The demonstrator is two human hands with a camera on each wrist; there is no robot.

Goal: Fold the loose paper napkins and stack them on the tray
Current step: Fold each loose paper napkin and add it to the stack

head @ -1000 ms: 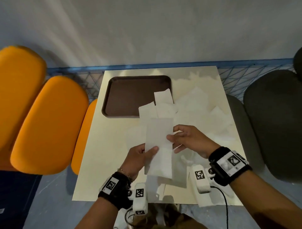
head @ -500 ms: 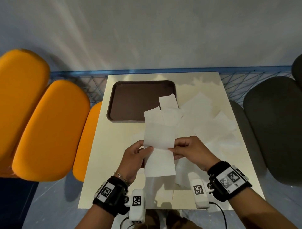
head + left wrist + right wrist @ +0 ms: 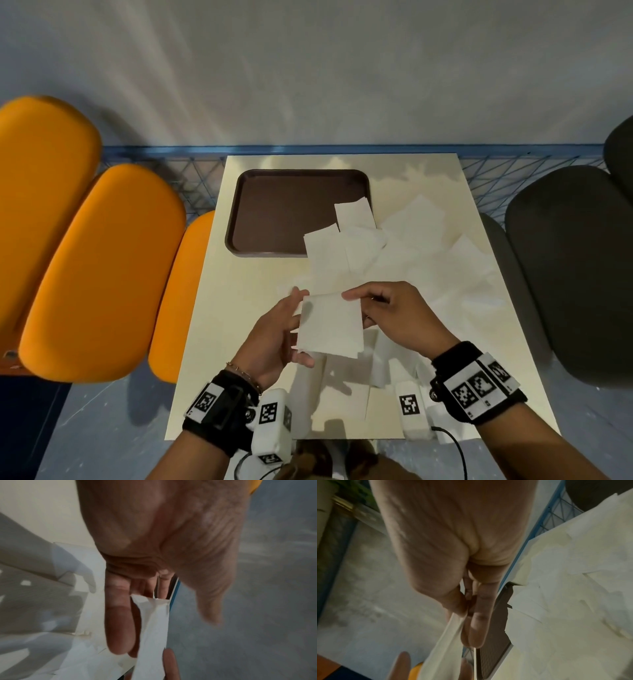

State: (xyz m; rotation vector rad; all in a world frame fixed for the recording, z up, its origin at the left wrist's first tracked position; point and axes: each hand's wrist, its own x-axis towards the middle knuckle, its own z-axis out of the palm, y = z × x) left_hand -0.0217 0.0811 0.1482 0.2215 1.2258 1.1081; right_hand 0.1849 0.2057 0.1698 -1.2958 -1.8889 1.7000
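A folded white napkin (image 3: 330, 323) is held above the near half of the table, between both hands. My right hand (image 3: 356, 305) pinches its right edge between thumb and fingers, as the right wrist view shows at the napkin (image 3: 443, 642). My left hand (image 3: 291, 325) supports the left edge on straight fingers (image 3: 120, 622), with the thumb standing apart from the paper. The brown tray (image 3: 236, 219) lies at the far left of the table. One loose napkin (image 3: 352, 214) overlaps its right rim. Several loose napkins (image 3: 418, 240) are spread over the right side.
The cream table (image 3: 239, 308) has orange seats (image 3: 102, 267) on its left and a dark seat (image 3: 565, 274) on its right. A blue wire fence (image 3: 342, 149) runs behind the far edge. More napkins (image 3: 380, 363) lie under my hands.
The long napkin strip held upright has been folded in half, and it is now a short, nearly square piece. Both hands have come down toward me with it.
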